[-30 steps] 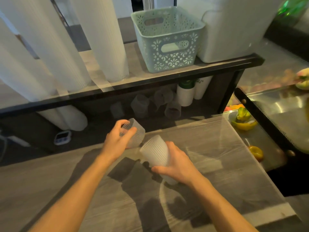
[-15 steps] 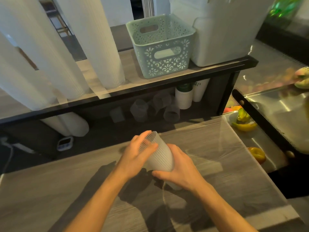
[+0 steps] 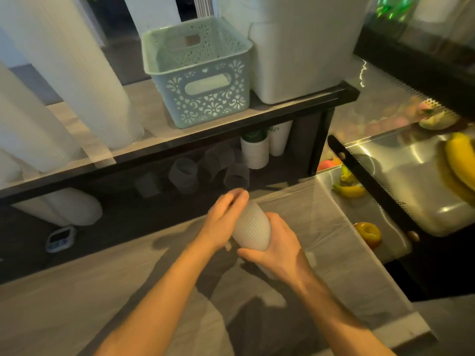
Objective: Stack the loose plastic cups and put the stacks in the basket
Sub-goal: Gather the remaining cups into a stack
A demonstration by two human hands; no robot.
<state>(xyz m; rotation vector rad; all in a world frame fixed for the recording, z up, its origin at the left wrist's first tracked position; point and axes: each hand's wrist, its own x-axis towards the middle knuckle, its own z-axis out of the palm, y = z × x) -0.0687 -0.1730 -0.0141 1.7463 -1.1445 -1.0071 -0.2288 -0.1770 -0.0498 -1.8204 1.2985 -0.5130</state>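
My right hand (image 3: 276,249) grips the lower end of the ribbed cup stack (image 3: 251,229) while my left hand (image 3: 223,220) presses flat over its top, its long axis tilting away toward the teal basket (image 3: 198,73) on the shelf above and beyond both hands.

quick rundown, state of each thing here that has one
cup stack: nested, tilted, held above the counter
left hand: fingers over the stack's top end
right hand: gripping the stack's lower part
basket: upright on the shelf, no cups visible inside
loose cups: under the shelf, unstacked, some tipped
white bin: upright beside the basket
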